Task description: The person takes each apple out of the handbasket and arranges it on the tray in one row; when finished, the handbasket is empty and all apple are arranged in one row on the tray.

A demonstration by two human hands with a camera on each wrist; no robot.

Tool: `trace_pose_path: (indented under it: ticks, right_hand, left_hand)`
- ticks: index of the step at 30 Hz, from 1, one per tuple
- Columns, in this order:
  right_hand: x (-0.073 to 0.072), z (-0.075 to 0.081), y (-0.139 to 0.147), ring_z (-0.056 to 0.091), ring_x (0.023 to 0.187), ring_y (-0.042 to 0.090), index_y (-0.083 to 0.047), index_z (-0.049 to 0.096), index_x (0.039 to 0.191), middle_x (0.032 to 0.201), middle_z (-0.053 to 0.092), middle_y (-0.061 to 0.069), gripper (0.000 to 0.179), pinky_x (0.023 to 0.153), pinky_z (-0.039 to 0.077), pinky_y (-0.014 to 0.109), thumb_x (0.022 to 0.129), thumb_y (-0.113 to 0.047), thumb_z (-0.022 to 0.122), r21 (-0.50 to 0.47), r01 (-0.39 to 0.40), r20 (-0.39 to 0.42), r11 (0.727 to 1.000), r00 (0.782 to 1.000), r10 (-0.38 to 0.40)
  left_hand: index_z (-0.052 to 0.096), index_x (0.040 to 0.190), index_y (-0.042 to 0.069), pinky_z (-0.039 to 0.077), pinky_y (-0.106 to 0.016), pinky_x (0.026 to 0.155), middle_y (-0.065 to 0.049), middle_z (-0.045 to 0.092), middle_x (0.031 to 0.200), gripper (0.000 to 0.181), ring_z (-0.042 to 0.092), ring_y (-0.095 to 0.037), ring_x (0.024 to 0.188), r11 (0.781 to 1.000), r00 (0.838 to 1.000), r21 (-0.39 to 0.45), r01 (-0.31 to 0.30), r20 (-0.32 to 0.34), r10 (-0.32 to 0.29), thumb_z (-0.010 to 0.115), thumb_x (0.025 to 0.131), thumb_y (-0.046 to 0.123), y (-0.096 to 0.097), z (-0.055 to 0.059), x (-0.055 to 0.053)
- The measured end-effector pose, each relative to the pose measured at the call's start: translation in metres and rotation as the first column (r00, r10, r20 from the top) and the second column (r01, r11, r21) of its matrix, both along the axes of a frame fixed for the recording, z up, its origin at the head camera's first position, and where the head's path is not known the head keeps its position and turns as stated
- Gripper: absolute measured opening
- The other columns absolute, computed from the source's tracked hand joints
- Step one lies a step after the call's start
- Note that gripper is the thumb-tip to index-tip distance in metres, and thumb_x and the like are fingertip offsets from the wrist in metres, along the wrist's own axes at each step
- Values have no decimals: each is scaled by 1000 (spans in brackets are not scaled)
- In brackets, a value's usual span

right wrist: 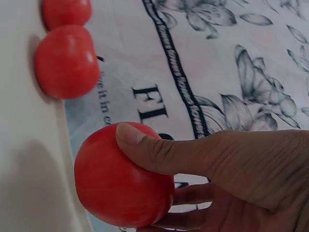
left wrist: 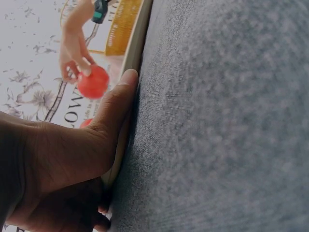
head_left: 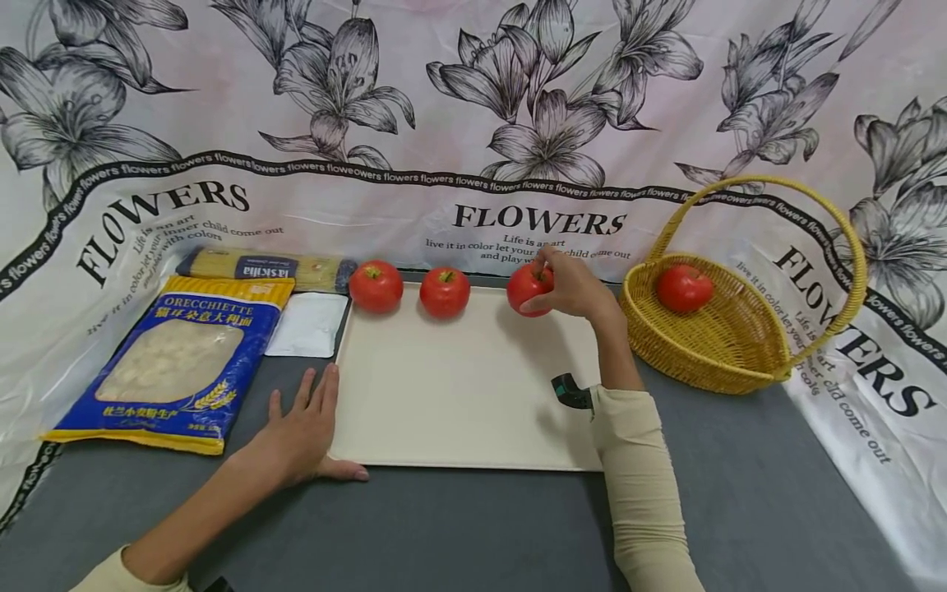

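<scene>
My right hand (head_left: pixel 573 286) grips a red tomato (head_left: pixel 527 289) over the back right part of a cream tray (head_left: pixel 466 395). Thumb and fingers hold this tomato (right wrist: pixel 123 176) from opposite sides in the right wrist view. Two more tomatoes stand at the tray's back edge, one tomato (head_left: pixel 376 286) at the corner and another tomato (head_left: pixel 445 292) beside it. With fingers extended, my left hand (head_left: pixel 299 432) rests against the tray's front left corner. Its thumb lies along the front rim in the left wrist view. A fourth tomato (head_left: pixel 684 288) sits in a yellow wicker basket (head_left: pixel 703 362).
Left of the tray lie a blue and yellow orecchiette bag (head_left: pixel 170 362), a white packet (head_left: pixel 307 325) and a long pasta pack (head_left: pixel 266 267). The basket's tall handle (head_left: pixel 851 238) arches up at the right. Behind everything hangs a flower-printed cloth (head_left: pixel 414 148).
</scene>
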State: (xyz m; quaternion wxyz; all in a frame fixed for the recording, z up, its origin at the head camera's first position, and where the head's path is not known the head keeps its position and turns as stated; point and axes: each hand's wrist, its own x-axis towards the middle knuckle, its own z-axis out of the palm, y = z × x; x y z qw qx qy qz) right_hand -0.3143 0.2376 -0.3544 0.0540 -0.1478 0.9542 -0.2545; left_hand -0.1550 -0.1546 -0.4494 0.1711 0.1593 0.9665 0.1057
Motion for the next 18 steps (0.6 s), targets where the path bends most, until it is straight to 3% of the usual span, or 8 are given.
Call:
trace_pose_path:
  ticks: [7,14,18]
  right_hand:
    - [-7,-15,-23,59,113,35,1,53,114,115,65,22,52,102,52,50,81,-11,91,30,-114,-19,993,993,114]
    - [-11,-26,-34,58,106,31,0,53,118,116,66,21,56,95,49,43,79,-11,92,45,-100,-28,994,994,101]
    - [-11,-30,-34,57,107,33,0,51,122,121,65,22,58,97,49,45,80,-11,91,88,-84,-41,993,995,88]
  left_hand:
    - [-3,163,-10,9,-88,113,-36,11,170,156,6,-59,157,1000,1000,1,-5,18,5,76,67,85,-1,0,-1]
    - [-3,163,-9,8,-88,113,-36,11,171,156,6,-59,158,1000,1000,4,-8,20,7,76,67,84,0,1,0]
    - [-3,163,-9,9,-88,113,-36,12,170,156,7,-59,158,1000,1000,-1,-4,4,4,76,67,84,0,1,0]
